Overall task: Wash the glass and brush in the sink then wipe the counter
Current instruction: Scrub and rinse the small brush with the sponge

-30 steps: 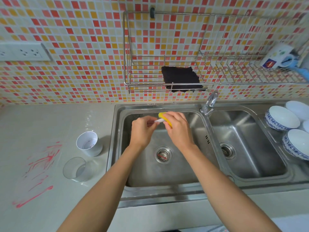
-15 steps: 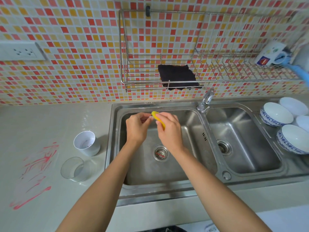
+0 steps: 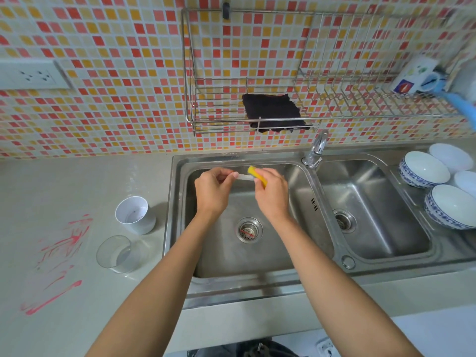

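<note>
I hold both hands over the left basin of the sink [image 3: 177, 228], above the drain [image 3: 249, 230]. My right hand [image 3: 271, 195] grips the yellow handle of the brush [image 3: 253, 174], which sticks up past my knuckles toward the back wall of the basin. My left hand [image 3: 212, 191] pinches the pale, whitish end of the brush between fingertips and thumb, so the brush bridges the gap between my two hands. The tap [image 3: 316, 149] stands just to the right, on the divider between the basins; I cannot tell whether water is running. The glass [image 3: 117, 254] stands on the counter [image 3: 77, 181] left of the sink, with a white cup [image 3: 134, 215] just behind it. Red smears [image 3: 60, 256] mark the counter further left. A dark cloth [image 3: 273, 112] lies in the wall rack [image 3: 219, 119] above the sink, and bowls [image 3: 425, 171] sit at the far right.
</note>
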`<state>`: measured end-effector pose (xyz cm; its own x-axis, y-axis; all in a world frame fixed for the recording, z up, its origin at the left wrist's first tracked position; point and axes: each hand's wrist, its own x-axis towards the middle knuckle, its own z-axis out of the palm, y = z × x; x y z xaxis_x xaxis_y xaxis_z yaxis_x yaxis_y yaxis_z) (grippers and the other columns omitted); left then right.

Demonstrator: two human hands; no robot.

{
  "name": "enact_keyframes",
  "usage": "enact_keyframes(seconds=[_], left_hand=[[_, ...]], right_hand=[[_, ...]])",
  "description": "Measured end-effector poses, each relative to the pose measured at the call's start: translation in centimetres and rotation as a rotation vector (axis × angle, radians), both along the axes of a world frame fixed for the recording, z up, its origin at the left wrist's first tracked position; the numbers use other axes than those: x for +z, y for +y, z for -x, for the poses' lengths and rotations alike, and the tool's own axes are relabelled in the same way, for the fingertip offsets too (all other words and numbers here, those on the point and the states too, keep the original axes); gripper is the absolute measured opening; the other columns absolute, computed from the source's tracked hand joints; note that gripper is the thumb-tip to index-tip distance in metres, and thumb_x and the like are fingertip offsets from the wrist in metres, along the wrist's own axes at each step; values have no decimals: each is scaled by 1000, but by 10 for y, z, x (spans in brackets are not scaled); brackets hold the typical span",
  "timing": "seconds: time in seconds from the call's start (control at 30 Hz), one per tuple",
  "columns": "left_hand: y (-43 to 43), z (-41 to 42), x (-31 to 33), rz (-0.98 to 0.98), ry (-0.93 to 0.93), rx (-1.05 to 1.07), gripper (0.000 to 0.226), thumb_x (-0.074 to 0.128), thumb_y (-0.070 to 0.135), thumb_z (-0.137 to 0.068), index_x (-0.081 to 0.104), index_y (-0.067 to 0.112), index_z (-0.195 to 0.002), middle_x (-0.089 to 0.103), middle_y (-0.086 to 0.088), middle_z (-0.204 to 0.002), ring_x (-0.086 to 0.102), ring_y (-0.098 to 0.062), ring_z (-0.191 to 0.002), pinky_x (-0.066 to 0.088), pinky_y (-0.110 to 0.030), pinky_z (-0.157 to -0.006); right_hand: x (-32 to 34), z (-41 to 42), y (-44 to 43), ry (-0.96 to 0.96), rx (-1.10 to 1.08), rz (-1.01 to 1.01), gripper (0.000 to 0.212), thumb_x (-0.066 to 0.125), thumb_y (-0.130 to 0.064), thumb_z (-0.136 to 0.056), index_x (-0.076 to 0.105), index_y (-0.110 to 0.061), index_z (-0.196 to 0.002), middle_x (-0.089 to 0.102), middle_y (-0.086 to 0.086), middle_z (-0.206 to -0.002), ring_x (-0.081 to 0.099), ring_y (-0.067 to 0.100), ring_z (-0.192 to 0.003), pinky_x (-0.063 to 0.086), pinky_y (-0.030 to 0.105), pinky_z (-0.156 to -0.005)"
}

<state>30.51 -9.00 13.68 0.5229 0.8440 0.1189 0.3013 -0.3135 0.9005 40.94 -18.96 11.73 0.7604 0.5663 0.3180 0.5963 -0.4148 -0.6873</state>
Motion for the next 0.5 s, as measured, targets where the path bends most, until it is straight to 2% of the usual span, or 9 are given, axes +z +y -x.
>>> enact_keyframes(seconds=[0.1,0.17,0.23,0.33,0.5], left_hand=[[1,0,0,13,0,-2,16,70,29,-88,75,14,-90,71,7,-77,61,6,-67,46,-5,-64],[1,2,-1,40,-5,3,17,70,31,-88,75,14,-87,71,7,-76,62,3,-66,45,-5,-61],[0,2,-4,123,-22,24,20,71,33,-87,74,14,-82,72,5,-75,63,-3,-67,49,-14,-65],[0,0,-8,294,-50,50,25,71,33,-87,74,12,-75,73,-1,-71,64,-11,-66,54,-28,-73],[-3,-1,-3,556,-109,13,29,67,25,-91,69,8,-68,69,-9,-71,53,-14,-56,49,-30,-68]], right_hand=[[0,16,0,-37,80,-6,35,59,-2,-86,68,-14,-118,66,1,-112,58,18,-100,31,6,-88],[1,24,0,-65,128,-32,36,60,-4,-86,67,-14,-120,65,0,-113,54,16,-100,31,7,-88],[1,20,-1,-58,111,-32,36,64,-5,-85,67,-14,-119,65,-1,-115,54,17,-102,31,8,-89],[-4,10,-3,-46,78,42,40,74,-9,-78,66,-16,-117,64,-2,-114,55,21,-103,36,17,-89],[1,0,-5,-246,137,129,32,72,-7,-78,68,-15,-108,68,-1,-104,56,24,-94,44,27,-82]])
